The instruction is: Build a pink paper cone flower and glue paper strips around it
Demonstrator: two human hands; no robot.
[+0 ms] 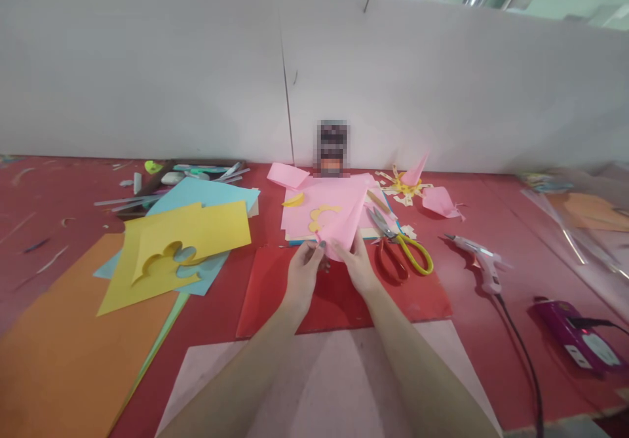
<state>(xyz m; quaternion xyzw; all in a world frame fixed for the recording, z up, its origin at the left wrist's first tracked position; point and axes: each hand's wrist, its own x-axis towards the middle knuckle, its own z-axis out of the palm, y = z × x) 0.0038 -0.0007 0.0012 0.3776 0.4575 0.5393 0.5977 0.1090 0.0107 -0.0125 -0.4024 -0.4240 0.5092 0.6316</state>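
Note:
Both my hands are around a pink paper piece (350,229) that looks curled toward a cone, its point up and to the right. At its lower left edge my left hand (302,274) is closed, with thumb and fingertips pinching the paper. My right hand (360,269) grips the lower right side, thumb in front. Behind it lie flat pink sheets (295,218) with yellow paper cutouts (327,212) on them. Scissors (393,228) with red and yellow handles rest just right of my right hand. Beneath my hands is a red board (275,300).
Yellow (147,241), blue (196,192) and orange sheets (73,333) spread on the left, near a tray of pens (206,169). On the right are a finished-looking pink cone (415,172), a glue gun (484,264) with its cord, and a purple power strip (580,336). A white partition (196,64) stands behind.

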